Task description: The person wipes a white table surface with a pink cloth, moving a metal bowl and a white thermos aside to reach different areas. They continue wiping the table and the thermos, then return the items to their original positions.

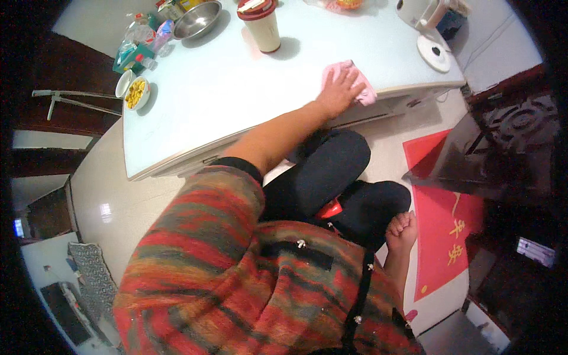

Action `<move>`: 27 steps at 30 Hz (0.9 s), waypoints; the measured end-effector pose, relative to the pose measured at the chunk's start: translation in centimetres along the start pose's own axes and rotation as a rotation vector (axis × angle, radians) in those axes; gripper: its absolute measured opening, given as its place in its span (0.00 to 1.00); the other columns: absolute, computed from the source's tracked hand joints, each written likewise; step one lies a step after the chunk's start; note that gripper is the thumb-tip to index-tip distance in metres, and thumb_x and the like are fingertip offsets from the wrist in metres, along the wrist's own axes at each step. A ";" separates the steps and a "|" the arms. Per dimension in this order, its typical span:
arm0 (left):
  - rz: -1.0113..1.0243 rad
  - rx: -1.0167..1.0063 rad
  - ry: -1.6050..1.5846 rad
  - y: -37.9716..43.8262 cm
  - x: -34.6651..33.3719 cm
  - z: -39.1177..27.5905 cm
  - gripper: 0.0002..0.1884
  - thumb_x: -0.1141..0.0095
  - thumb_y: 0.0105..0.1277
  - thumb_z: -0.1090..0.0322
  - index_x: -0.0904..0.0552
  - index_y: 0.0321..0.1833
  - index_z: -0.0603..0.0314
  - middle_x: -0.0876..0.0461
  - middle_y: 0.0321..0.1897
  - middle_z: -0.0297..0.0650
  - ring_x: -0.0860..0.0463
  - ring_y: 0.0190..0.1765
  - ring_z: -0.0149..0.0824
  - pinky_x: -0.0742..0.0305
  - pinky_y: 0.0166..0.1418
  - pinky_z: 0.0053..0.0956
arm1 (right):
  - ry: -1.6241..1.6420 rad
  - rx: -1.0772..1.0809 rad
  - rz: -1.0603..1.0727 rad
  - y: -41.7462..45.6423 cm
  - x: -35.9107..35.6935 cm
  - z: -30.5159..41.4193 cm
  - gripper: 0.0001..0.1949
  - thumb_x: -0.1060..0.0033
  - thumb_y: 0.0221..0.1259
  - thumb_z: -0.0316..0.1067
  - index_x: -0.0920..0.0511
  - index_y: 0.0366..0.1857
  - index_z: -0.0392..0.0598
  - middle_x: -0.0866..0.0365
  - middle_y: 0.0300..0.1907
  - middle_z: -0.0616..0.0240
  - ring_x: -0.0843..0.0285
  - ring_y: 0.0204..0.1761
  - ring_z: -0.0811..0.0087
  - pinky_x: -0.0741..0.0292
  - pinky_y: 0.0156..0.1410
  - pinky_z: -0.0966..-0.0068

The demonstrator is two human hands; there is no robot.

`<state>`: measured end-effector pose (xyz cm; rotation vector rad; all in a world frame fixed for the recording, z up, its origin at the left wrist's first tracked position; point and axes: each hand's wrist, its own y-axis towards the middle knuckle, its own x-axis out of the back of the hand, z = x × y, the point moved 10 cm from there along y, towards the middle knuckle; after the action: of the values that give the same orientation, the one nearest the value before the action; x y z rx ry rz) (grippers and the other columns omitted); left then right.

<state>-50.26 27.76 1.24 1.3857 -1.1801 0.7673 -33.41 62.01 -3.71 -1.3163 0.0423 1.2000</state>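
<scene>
My left hand [341,94] holds a pink cloth [367,94] down on the table's near edge, its fingers spread over the fabric. One corner of the cloth hangs past that edge. The white glass-topped table [199,97] stretches out before me. Low on the right, my right hand [401,230] is curled into a loose fist beside my knee, and no object shows in it. A cream cup with a dark red lid [262,29] stands on the table beyond my left hand.
On the left are a bowl of yellow food [136,94], a white bowl [125,83], a green box [133,58] and a steel basin [197,21]. A white lid [432,53] lies near a white kettle [415,13] at right. A red mat [439,248] covers some floor.
</scene>
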 end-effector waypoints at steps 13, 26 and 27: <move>0.046 -0.081 -0.028 -2.2 0.3 -0.1 0.27 0.47 0.65 0.56 0.34 0.69 0.40 0.46 0.75 0.46 0.48 0.77 0.50 0.52 0.72 0.63 | -0.063 0.075 -0.076 0.5 1.8 1.0 0.17 0.57 0.72 0.43 0.34 0.21 0.54 0.40 0.14 0.76 0.46 0.12 0.82 0.47 0.12 0.84; -0.175 0.508 0.129 -34.2 17.2 22.7 0.23 0.45 0.60 0.64 0.27 0.60 0.58 0.28 0.61 0.53 0.35 0.68 0.56 0.44 0.71 0.53 | -0.112 0.032 0.023 -0.2 0.3 0.5 0.14 0.56 0.70 0.40 0.34 0.22 0.54 0.41 0.16 0.76 0.48 0.12 0.82 0.46 0.12 0.84; -0.269 0.524 0.259 -37.6 19.7 23.9 0.22 0.45 0.60 0.63 0.25 0.58 0.58 0.26 0.58 0.52 0.33 0.65 0.56 0.42 0.70 0.53 | -0.099 0.024 0.035 -0.2 0.2 0.4 0.14 0.56 0.71 0.41 0.33 0.22 0.54 0.40 0.16 0.76 0.48 0.12 0.82 0.46 0.12 0.84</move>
<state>-13.21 -3.71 3.07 1.7625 -0.5912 1.0693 -33.47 62.48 -3.54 -1.2382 0.0082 1.2892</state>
